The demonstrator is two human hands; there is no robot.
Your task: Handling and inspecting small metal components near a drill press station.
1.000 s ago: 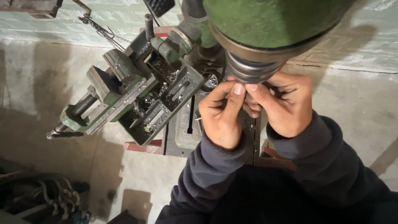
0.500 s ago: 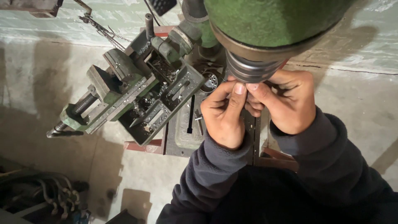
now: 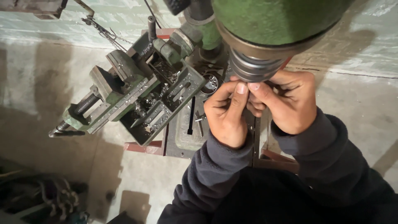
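Hands meet right under grey ribbed chuck (image 3: 255, 68) of green drill head (image 3: 273, 20), approx 1 o'clock from frame centre. Left hand (image 3: 227, 116) has fingers curled, thumb & index pressed up against chuck's lower rim; right hand (image 3: 290, 101) is curled too, fingertips pinched against left ones at same spot. Whatever small thing sits between the fingertips is hidden, can't tell what it is. Both wrists in dark grey sleeves (image 3: 315, 166) coming from 5 o'clock.

Green machine vise (image 3: 124, 89) sits on drill table at approx 9–10 o'clock from hands, well apart, tilted diagonally, jaws apart w/ metal chips inside; its screw handle (image 3: 66, 130) sticks out toward 8 o'clock. Dark slotted base plate (image 3: 182, 132) lies just beside left hand at 9 o'clock, w/ a small T-shaped key (image 3: 200, 121) resting on it. Chain (image 3: 105, 33) hangs at 11 o'clock. Concrete floor (image 3: 49, 83) below.
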